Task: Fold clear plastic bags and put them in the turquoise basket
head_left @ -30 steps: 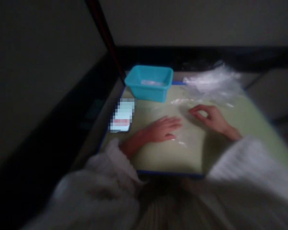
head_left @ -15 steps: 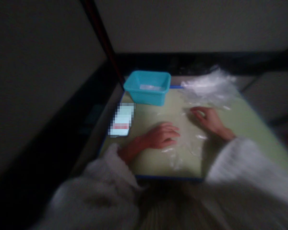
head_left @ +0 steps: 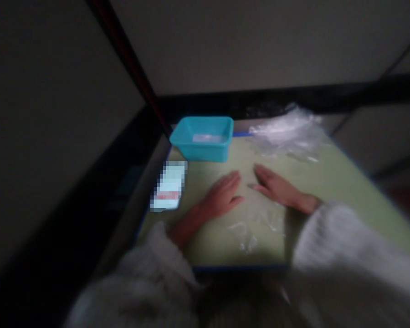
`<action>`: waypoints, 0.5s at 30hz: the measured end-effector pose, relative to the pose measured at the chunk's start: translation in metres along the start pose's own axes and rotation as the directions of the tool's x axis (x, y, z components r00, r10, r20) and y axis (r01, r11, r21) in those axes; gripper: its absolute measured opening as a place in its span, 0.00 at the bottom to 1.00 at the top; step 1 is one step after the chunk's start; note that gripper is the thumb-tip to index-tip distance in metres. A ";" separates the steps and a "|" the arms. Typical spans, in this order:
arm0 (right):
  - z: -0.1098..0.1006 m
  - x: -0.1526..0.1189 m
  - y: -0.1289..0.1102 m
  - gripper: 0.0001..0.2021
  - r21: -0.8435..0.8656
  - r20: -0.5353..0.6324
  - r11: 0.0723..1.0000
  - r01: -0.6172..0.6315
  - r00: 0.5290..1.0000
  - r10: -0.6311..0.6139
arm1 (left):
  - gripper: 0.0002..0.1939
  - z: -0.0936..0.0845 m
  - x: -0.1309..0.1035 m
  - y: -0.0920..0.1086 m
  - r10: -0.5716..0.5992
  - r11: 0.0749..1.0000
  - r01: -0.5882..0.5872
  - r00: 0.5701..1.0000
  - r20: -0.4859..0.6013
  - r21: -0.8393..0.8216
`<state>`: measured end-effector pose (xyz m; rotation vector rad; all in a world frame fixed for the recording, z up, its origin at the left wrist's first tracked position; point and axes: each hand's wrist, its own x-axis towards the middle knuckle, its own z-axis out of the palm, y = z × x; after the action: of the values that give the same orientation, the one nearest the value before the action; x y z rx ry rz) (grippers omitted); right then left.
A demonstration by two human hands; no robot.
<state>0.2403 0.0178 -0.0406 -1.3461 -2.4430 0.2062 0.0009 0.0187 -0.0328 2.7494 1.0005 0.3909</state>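
A clear plastic bag [head_left: 248, 228] lies flat and crinkled on the pale green tabletop [head_left: 331, 182]; its edges are hard to make out in the dim light. My left hand [head_left: 223, 195] rests on it, palm down, fingers stretched out and thumb apart. Across from it, my right hand [head_left: 275, 186] also lies flat on the plastic with its thumb spread from the fingers. A small gap separates the two hands, and neither grips anything.
Behind my left hand stands a turquoise plastic basin [head_left: 205, 151] with something pale inside. A heap of clear plastic bags [head_left: 289, 132] lies at the back right. A lit phone [head_left: 170, 186], its screen blurred out, is near the table's left edge.
Both hands have moved closer together. My right hand has unbent from a curled shape to lie flat, and my left fingers now point further away from me. The view has tilted slightly.
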 end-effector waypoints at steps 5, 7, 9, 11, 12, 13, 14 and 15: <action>0.008 0.003 0.023 0.41 -0.067 0.030 0.997 -0.028 0.999 0.031 | 0.32 0.000 0.000 0.000 -0.067 0.993 0.060 0.996 0.066 0.106; 0.005 0.004 0.029 0.41 -0.075 0.031 0.996 -0.047 0.998 0.050 | 0.32 -0.001 0.001 -0.001 -0.076 0.992 0.069 0.995 0.058 0.109; 0.001 0.005 0.029 0.41 -0.076 0.022 0.995 -0.062 0.998 0.064 | 0.31 -0.001 0.002 -0.002 -0.081 0.993 0.078 0.996 0.040 0.090; -0.002 0.006 0.024 0.41 -0.068 0.018 0.996 -0.051 0.998 0.052 | 0.31 -0.002 0.003 -0.001 -0.077 0.996 0.076 0.997 0.012 0.055; -0.002 0.006 0.020 0.40 -0.062 0.022 0.998 -0.031 0.999 0.033 | 0.30 -0.001 0.003 -0.001 -0.067 0.997 0.067 0.998 -0.003 0.036; -0.002 0.006 0.016 0.40 -0.054 0.028 0.999 -0.007 1.000 0.008 | 0.30 -0.001 0.004 0.001 -0.054 0.998 0.054 0.998 -0.016 0.020; 0.000 0.006 0.012 0.40 -0.048 0.035 0.999 0.017 0.999 -0.015 | 0.30 0.000 0.004 0.002 -0.040 0.999 0.040 0.999 -0.024 0.007; 0.002 0.006 0.009 0.40 -0.046 0.042 0.998 0.035 0.999 -0.033 | 0.30 0.001 0.004 0.003 -0.028 1.000 0.028 0.999 -0.027 0.000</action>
<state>0.2436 0.0276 -0.0439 -1.3306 -2.5176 0.1702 0.0059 0.0197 -0.0320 2.7344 1.0441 0.4241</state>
